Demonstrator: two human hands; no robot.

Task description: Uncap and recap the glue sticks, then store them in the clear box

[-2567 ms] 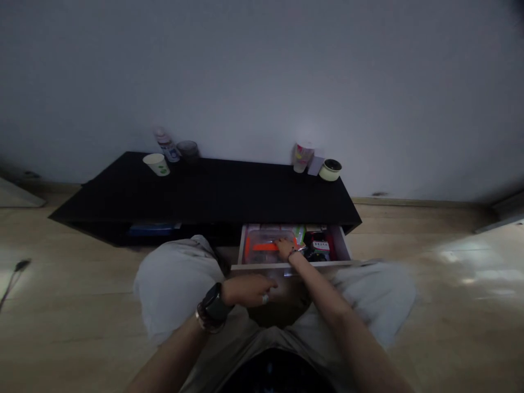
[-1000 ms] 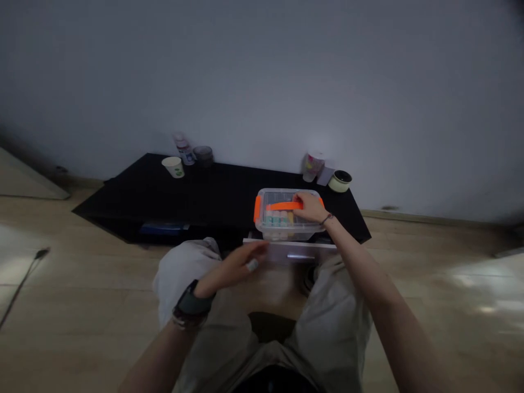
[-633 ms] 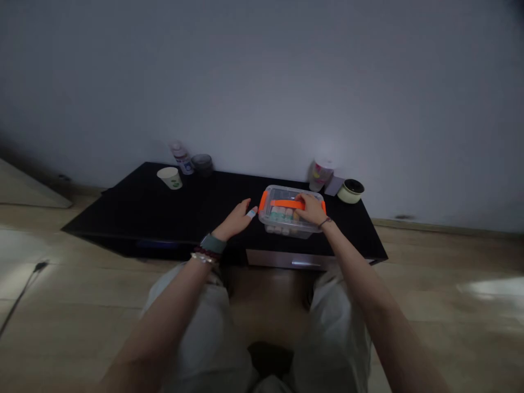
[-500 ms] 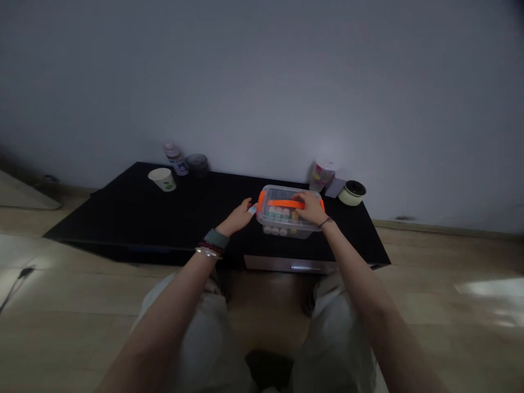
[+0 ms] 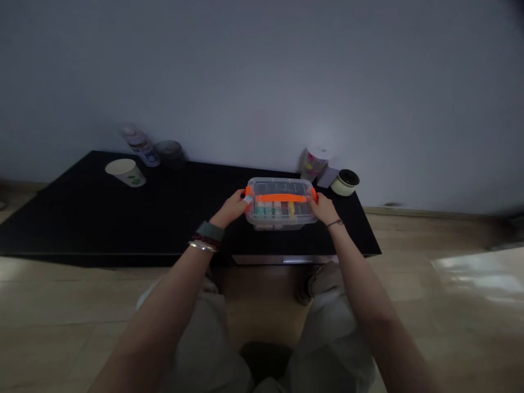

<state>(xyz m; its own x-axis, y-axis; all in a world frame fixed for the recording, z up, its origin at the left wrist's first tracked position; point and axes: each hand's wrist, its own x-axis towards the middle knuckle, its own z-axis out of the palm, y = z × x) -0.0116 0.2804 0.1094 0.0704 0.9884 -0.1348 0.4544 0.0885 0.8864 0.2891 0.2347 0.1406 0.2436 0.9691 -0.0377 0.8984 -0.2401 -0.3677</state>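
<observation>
A clear plastic box (image 5: 280, 206) with an orange handle and orange side clips stands on the low black cabinet (image 5: 82, 218), right of its middle. Small colourful bottles show through its wall. My left hand (image 5: 233, 207) grips the box's left end at the orange clip, fingers curled. My right hand (image 5: 323, 209) grips the right end the same way. A watch and bracelets sit on my left wrist.
At the cabinet's back left stand a paper cup (image 5: 125, 172), a small bottle (image 5: 139, 144) and a dark jar (image 5: 168, 151). At the back right are a printed cup (image 5: 311, 162) and a pale round tin (image 5: 344, 183). The drawer front (image 5: 282, 260) below is closed. Wooden floor surrounds it.
The box came out of the open drawer onto the cabinet top, and the drawer closed. My right hand left the handle for the right clip; my left hand reached the left clip.
</observation>
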